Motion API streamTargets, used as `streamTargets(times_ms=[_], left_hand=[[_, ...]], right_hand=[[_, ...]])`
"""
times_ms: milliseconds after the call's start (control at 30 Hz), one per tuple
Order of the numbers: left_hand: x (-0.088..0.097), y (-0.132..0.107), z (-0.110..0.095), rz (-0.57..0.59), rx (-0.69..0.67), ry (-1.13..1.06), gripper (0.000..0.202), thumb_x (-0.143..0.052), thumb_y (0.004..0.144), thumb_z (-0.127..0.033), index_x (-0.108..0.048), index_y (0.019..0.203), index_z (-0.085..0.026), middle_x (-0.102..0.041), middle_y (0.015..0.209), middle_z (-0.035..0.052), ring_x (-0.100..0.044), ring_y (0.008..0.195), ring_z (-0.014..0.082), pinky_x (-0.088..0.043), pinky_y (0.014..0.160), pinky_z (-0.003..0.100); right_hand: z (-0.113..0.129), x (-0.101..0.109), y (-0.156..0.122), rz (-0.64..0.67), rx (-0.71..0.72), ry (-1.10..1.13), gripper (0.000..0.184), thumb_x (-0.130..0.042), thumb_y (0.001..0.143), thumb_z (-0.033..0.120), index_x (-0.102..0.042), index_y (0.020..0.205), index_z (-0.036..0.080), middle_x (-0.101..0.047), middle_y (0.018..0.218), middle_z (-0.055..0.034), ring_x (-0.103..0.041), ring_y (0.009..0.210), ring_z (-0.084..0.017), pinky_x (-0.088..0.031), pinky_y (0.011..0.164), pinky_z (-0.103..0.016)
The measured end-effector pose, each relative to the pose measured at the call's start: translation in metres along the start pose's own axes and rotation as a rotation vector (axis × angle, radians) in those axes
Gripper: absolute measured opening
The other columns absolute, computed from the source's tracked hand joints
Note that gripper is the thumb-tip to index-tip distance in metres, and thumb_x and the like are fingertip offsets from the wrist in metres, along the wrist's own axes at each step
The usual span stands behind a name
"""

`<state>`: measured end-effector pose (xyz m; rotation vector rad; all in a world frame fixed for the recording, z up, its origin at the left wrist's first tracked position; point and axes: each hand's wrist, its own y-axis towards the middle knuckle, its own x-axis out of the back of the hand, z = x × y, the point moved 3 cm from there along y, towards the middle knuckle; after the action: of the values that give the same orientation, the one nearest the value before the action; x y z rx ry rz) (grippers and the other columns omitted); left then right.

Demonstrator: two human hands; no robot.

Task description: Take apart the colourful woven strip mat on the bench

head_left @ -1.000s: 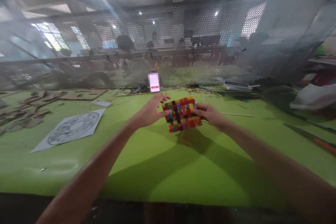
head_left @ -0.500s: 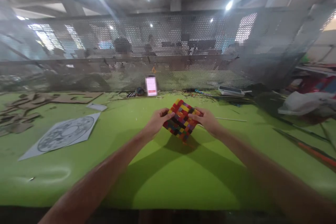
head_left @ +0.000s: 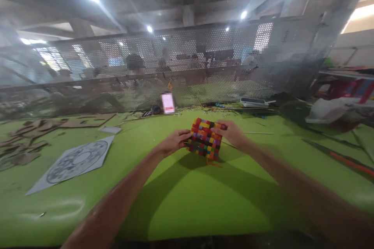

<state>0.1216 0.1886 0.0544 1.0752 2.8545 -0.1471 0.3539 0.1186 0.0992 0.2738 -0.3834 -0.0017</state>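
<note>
A small square mat woven from many coloured strips [head_left: 205, 139] is held up just above the green table [head_left: 187, 202]. My left hand [head_left: 174, 142] grips its left edge with curled fingers. My right hand [head_left: 230, 132] pinches its upper right corner, fingers closed over the top. The mat stands tilted toward me, and a loose orange strip end hangs below it.
A printed sheet with a round pattern [head_left: 73, 161] lies at the left, cardboard cut-outs [head_left: 26, 144] beyond it. A phone [head_left: 168, 103] leans against the perforated metal screen [head_left: 181, 62]. A white bag [head_left: 333, 111] and long sticks [head_left: 341, 155] lie at the right. People sit behind the screen.
The mat has been turned between my hands, from lying flat-faced to diamond-wise to nearly upright. My left fingers, spread a second ago, have closed on its edge. The view has tilted upward.
</note>
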Motion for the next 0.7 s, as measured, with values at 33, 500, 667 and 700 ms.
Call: streamTargets(times_ms=[33,500,667,700], left_hand=[[0.000,0.000,-0.002,0.024,-0.006,0.009,0.041,-0.090,0.074,-0.039,-0.078,0.105,-0.016,-0.076,0.121,0.0140,-0.072,0.102,0.0221,-0.057,0.096,0.038],[0.010,0.006,-0.012,-0.080,-0.179,0.183,0.043,-0.094,0.069,-0.035,-0.073,0.100,-0.014,-0.074,0.114,0.0127,-0.072,0.093,0.0211,-0.058,0.092,0.043],[0.013,0.003,-0.018,-0.091,-0.192,0.210,0.050,-0.095,0.068,-0.033,-0.071,0.107,-0.013,-0.072,0.121,0.0159,-0.071,0.100,0.0233,-0.058,0.095,0.044],[0.012,0.001,-0.019,-0.075,-0.196,0.218,0.055,-0.095,0.068,-0.034,-0.070,0.112,-0.014,-0.071,0.123,0.0168,-0.071,0.103,0.0244,-0.058,0.096,0.045]], right_hand=[[0.001,0.002,0.001,-0.020,0.002,-0.030,0.034,-0.081,0.075,0.051,-0.070,0.078,0.018,-0.068,0.077,-0.0029,-0.056,0.068,-0.017,-0.044,0.062,-0.028],[-0.006,-0.003,-0.006,0.078,-0.092,0.336,0.061,-0.092,0.068,0.029,-0.068,0.123,0.024,-0.075,0.122,-0.0105,-0.073,0.107,-0.027,-0.061,0.092,-0.041],[-0.017,-0.004,0.000,0.061,-0.158,0.303,0.036,-0.088,0.072,0.026,-0.076,0.106,0.019,-0.079,0.110,-0.0110,-0.074,0.092,-0.023,-0.062,0.083,-0.037],[-0.017,-0.005,-0.001,0.058,-0.162,0.273,0.031,-0.087,0.074,0.025,-0.077,0.102,0.018,-0.079,0.107,-0.0114,-0.074,0.088,-0.023,-0.062,0.079,-0.037]])
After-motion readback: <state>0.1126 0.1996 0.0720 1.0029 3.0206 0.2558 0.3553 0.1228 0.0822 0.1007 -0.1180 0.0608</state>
